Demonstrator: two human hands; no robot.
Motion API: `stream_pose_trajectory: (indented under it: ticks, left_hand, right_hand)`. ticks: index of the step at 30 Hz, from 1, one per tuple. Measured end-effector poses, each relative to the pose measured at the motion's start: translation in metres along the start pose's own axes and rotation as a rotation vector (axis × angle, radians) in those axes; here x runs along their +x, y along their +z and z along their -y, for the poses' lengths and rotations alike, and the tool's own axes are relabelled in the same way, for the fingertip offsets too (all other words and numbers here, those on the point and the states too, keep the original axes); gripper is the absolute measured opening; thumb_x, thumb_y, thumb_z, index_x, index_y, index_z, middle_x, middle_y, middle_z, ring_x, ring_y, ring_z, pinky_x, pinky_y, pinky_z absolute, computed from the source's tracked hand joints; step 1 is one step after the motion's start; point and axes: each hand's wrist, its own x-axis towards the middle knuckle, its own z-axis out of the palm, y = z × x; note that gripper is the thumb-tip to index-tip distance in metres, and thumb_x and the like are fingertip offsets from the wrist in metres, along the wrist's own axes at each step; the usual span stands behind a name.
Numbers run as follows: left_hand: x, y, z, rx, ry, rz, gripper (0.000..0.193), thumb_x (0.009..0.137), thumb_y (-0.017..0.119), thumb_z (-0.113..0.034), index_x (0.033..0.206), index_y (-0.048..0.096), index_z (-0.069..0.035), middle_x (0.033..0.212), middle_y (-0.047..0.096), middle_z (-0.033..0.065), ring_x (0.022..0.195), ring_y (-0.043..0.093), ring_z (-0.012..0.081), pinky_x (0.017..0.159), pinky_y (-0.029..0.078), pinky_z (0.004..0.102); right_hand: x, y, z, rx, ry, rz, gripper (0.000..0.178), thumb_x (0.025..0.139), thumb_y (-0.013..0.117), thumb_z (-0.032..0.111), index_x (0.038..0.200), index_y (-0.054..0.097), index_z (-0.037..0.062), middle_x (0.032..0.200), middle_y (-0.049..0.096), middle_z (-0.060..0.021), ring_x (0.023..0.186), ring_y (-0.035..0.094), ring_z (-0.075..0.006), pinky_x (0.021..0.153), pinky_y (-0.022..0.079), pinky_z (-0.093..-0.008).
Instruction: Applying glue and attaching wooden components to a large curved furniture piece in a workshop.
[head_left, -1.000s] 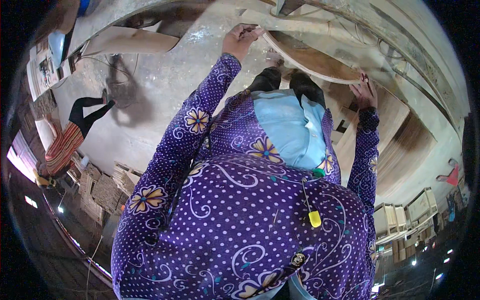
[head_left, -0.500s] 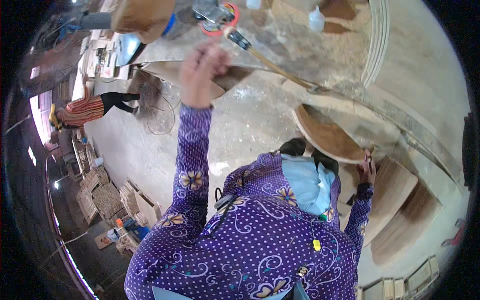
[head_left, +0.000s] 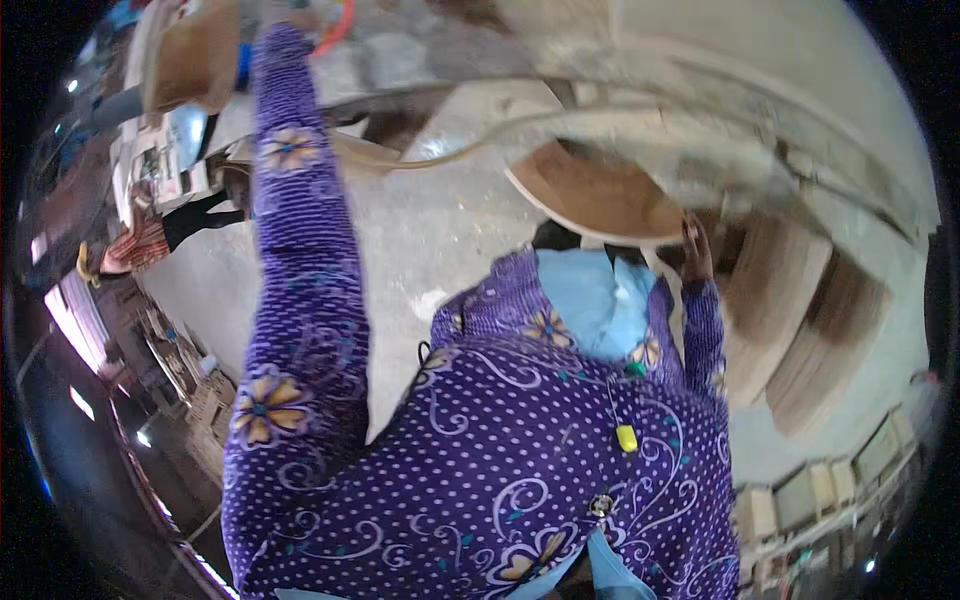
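The right hand (head_left: pixel 696 248) is low on the right side. Its fingers are curled on the edge of a round brown wooden disc (head_left: pixel 600 195), and they grip it at its right rim. The disc is tilted and sits just past the person's knees, over the grey floor (head_left: pixel 430 240).

The left arm in its purple dotted sleeve (head_left: pixel 295 240) goes way up to the top edge. The left hand itself is blurry up there, so I cannot tell if it is clenched or released. An orange ring (head_left: pixel 340 30) is near it, and a brown box (head_left: pixel 190 55) is just to its left.

Stacked wooden boards (head_left: pixel 800 310) lie to the right of the disc. Another person (head_left: pixel 150 240) stands far off on the left.
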Motion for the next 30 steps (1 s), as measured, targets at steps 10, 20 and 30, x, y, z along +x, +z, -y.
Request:
stream_pose_trajectory:
  ticks: [10,20,30]
  left_hand:
    - [-0.01,-0.027,0.024,0.086,-0.051,-0.048,0.094,0.055,0.081,-0.044,0.128,0.038,-0.002,0.124,0.048,0.0198,0.111,0.05,0.0289,0.093,0.04,0.0363]
    - [-0.248,-0.131,-0.102,-0.712,0.073,0.294,0.079,0.06,0.08,-0.013,0.126,0.038,-0.007,0.113,0.051,0.0107,0.101,0.052,0.0198,0.08,0.049,0.0303]
    - [-0.297,0.039,-0.29,-0.671,0.277,1.072,0.074,0.067,0.073,-0.041,0.124,0.038,-0.009,0.113,0.051,0.0149,0.106,0.052,0.0236,0.091,0.04,0.0337]
  right_hand:
    - [-0.024,0.045,0.059,0.569,0.421,-0.064,0.05,0.091,0.046,0.028,0.137,0.028,0.0214,0.14,0.034,-0.0018,0.106,0.055,-0.0258,0.09,0.045,-0.0458]
    - [-0.021,0.058,0.049,-0.145,0.026,0.132,0.049,0.092,0.046,0.022,0.136,0.026,0.0147,0.136,0.037,-0.0098,0.118,0.044,-0.0351,0.091,0.042,-0.0529]
    - [-0.028,0.098,0.112,0.794,0.512,-0.042,0.072,0.083,0.041,0.064,0.134,0.03,0.0138,0.131,0.04,-0.0192,0.119,0.039,-0.0402,0.098,0.032,-0.0547]
